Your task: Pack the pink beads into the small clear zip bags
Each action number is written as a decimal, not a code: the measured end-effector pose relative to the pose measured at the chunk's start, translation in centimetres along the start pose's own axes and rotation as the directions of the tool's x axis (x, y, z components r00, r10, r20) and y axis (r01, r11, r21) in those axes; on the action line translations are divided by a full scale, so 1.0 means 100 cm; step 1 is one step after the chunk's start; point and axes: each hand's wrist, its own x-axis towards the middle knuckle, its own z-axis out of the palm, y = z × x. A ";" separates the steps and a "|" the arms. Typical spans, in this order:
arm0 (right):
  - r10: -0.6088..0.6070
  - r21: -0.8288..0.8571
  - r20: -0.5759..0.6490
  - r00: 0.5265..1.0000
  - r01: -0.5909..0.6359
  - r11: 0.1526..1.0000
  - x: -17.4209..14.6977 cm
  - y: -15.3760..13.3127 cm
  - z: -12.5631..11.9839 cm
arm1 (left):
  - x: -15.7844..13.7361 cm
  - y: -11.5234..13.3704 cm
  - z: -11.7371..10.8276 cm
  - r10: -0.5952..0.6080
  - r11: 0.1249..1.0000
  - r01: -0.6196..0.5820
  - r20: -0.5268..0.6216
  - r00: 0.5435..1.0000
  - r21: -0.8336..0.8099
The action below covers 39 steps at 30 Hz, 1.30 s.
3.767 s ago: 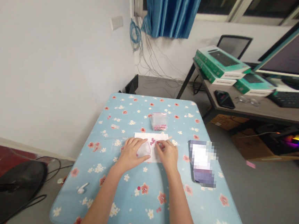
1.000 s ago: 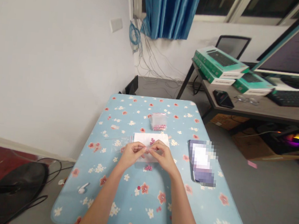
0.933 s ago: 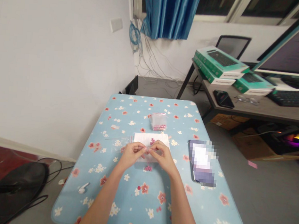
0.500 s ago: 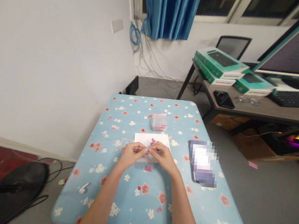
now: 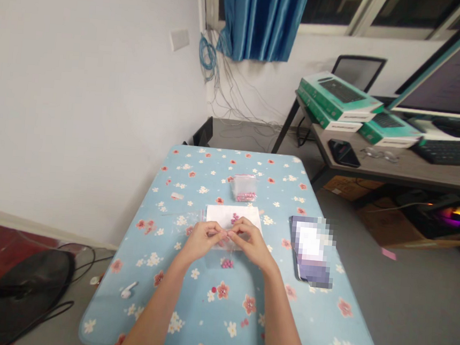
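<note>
My left hand and my right hand meet over a white sheet of paper, fingertips pinched together along the top edge of a small clear plastic bag. That bag hangs below my fingers, with several pink beads gathered at its bottom. More pink beads lie on the paper just beyond my right fingers. Farther back stands a clear zip bag with pink beads along its base. My fingers hide most of the held bag's top edge.
On the flowered tablecloth, a white earbud lies at the left. A phone with a blurred screen lies at the right. Another clear bag is left of the paper. Keyboard boxes are stacked on the desk.
Both hands stay in almost the same place. The beads at the bottom of the held bag have shifted very slightly lower.
</note>
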 end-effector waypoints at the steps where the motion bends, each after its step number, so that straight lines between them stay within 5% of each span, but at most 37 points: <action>1: 0.004 -0.002 -0.005 1.000 -0.004 1.000 0.000 0.001 0.000 | 0.000 0.001 0.000 -0.005 1.000 0.005 -0.003 1.000 0.007; 17: -0.006 -0.009 -0.090 0.996 0.005 1.000 -0.002 0.003 -0.012 | 0.002 -0.006 -0.002 0.052 0.998 -0.051 0.026 0.998 -0.023; 26: 0.160 -0.005 0.050 0.986 -0.160 0.987 -0.001 0.011 -0.005 | 0.006 -0.001 -0.005 0.062 0.986 -0.090 -0.193 0.979 -0.139; 32: 0.144 0.210 -0.131 0.981 -0.114 0.971 0.006 0.015 -0.001 | 0.008 -0.006 -0.004 0.188 0.982 -0.172 -0.305 0.934 0.078; 39: 0.136 0.184 -0.486 0.863 -0.051 0.982 0.042 0.015 -0.039 | 0.008 -0.007 -0.003 0.287 0.941 -0.202 -0.325 0.901 0.271</action>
